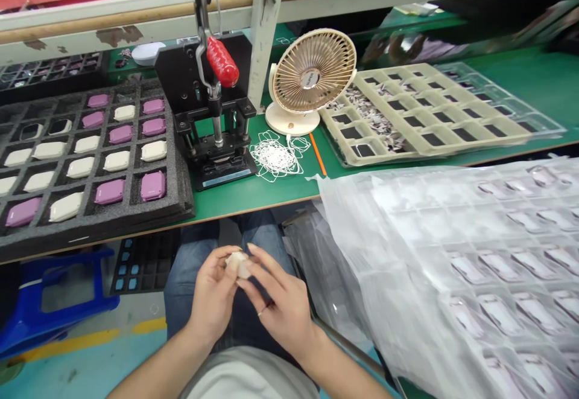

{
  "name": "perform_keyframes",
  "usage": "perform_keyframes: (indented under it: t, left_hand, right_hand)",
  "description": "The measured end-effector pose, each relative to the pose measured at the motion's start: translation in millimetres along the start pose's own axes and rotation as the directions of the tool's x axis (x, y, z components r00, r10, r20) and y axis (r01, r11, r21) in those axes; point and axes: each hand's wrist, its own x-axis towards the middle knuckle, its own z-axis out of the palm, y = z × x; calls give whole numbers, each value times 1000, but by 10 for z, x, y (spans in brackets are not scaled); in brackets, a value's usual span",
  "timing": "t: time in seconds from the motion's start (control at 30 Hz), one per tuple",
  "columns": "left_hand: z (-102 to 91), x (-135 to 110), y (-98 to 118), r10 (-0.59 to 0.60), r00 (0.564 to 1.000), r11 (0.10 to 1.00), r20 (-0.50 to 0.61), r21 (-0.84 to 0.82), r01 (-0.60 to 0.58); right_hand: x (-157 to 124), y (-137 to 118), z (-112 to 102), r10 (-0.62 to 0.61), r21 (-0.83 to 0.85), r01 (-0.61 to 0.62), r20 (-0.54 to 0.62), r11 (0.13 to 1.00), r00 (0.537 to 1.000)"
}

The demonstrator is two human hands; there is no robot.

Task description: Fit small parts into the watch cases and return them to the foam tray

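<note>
Cream plastic casing (237,264) is pinched by the fingertips between the left hand (211,295) and right hand (277,305), above the lap (260,230); it is judged light, stiff and slippery, best held by its edges.

The small pale thing (237,264) is mostly hidden by the fingers of the left hand (212,296) and the right hand (275,305), so its shape is hard to see. At lower right, the cloudy plastic sheet (407,254) blurs the trays (511,266) under it. The bits (373,115) in the tan tray (409,148) are too small to tell. The black foam tray (178,206) runs off the left edge.
</note>
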Motion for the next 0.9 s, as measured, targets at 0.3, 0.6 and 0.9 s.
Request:
perform_keyframes:
  t: [0.3,0.6,0.9]
  left_hand:
    - [-116,37,-51,-26,1000,999,5,-35,27]
    - [-117,193,140,305,921,730,243,561,-390]
    - [-37,619,630,556,473,-119,683,629,-768]
  right_hand:
    - [126,-13,-79,3,95,-30,270,995,963]
    - [414,107,-43,398,532,-643,509,552,763]
    - [1424,-2,-343,407,281,-440,168,853,898]
